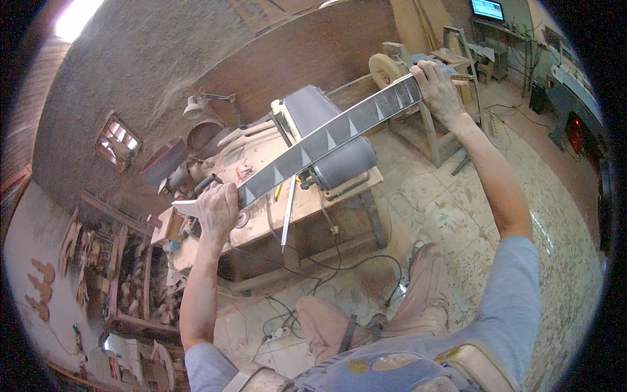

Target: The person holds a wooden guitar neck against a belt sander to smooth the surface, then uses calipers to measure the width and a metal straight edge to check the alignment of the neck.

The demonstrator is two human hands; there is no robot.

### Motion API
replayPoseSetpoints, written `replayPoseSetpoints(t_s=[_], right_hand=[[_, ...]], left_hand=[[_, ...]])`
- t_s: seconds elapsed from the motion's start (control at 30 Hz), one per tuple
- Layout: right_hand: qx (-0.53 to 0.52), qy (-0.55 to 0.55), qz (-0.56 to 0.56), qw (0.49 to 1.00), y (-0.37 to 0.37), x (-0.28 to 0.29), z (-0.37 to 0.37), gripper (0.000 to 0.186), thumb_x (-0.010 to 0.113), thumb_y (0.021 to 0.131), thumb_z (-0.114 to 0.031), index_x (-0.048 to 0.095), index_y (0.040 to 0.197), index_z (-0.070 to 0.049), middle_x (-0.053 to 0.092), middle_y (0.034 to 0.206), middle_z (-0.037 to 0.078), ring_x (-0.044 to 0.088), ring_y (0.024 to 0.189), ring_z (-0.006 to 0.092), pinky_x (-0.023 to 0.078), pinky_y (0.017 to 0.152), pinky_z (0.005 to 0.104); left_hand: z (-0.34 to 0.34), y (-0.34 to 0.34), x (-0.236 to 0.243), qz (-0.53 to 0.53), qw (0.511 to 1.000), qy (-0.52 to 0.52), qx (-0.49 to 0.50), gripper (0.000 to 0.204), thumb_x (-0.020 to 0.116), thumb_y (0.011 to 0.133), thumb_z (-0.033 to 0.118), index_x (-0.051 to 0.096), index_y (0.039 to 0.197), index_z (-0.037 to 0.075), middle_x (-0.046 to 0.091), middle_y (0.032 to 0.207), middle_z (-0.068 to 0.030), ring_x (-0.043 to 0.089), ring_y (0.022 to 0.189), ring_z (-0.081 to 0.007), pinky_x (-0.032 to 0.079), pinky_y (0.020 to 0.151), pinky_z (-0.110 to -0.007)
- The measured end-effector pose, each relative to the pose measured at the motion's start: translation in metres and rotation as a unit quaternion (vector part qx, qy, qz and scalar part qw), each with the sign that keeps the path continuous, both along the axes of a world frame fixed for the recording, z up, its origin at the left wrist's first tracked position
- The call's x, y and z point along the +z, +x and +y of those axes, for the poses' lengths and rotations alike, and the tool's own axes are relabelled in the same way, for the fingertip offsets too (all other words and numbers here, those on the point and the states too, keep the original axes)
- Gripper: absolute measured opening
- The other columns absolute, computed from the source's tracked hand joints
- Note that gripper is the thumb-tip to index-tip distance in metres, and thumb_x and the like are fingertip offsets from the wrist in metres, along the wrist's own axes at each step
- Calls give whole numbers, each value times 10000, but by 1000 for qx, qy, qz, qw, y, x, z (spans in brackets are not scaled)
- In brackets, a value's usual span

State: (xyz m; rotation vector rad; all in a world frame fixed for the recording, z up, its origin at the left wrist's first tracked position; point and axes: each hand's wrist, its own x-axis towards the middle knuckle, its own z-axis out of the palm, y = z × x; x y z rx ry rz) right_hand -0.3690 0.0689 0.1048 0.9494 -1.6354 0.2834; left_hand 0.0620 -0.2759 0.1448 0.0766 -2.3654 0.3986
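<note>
The left hand [218,204] is curled around a guitar neck [319,149], just beside its pale headstock [185,207]; the right hand [437,91] grips the far end, fingers folded over it. Between the hands runs the dark fretboard face, set with pale triangular inlays, sloping up toward the right hand. Behind the neck, between both hands, stands a belt sander [343,163] with a grey belt; whether they touch cannot be told. It sits on a workbench [307,208], where a yellow stick [278,191] lies right of the left hand. Beyond the right hand and farther right, a lit monitor [487,9] shows a bluish display, too small to read. Below both hands, the blue-grey shirt [511,287] bears a blurred yellowish front print.
</note>
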Motion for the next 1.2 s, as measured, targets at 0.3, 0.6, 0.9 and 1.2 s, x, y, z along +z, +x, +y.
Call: replayPoseSetpoints(t_s=[0.3, 0.6, 0.9, 1.2], right_hand=[[91, 134, -101, 982, 6, 13, 15, 388, 652, 827, -94, 545, 1200, -88, 576, 1219, 98, 558, 1179, 305, 479, 974, 413], [88, 368, -410, 830, 20, 84, 28, 423, 666, 633, -17, 709, 1053, -46, 726, 1001, 152, 678, 972, 349, 535, 876, 423], [122, 193, -195, 954, 15, 22, 8, 538, 772, 728, -90, 528, 1207, -85, 593, 1179, 106, 543, 1182, 336, 509, 978, 438], [21, -2, 10, 1000, 20, -1, -11, 338, 570, 886, -91, 518, 1220, -106, 564, 1201, 99, 555, 1174, 290, 451, 950, 420]], left_hand=[[-20, 20, 2, -137, 989, 49, 5, 267, 475, 1023, 185, 621, 908, -6, 610, 680, -172, 578, 619, -417, 449, 619, -487], [-39, 28, 19, -363, 653, 665, 6, 261, 575, 960, 102, 570, 1219, 72, 552, 693, 10, 534, 544, -67, 404, 446, -255], [-42, 32, -11, -105, 992, -45, -59, 203, 524, 994, 118, 585, 1170, 35, 592, 677, -177, 596, 606, -403, 460, 591, -494], [-6, 26, 5, 1, 1000, 6, 16, 400, 450, 1033, 206, 500, 682, 22, 546, 635, -182, 567, 601, -404, 436, 611, -491]])
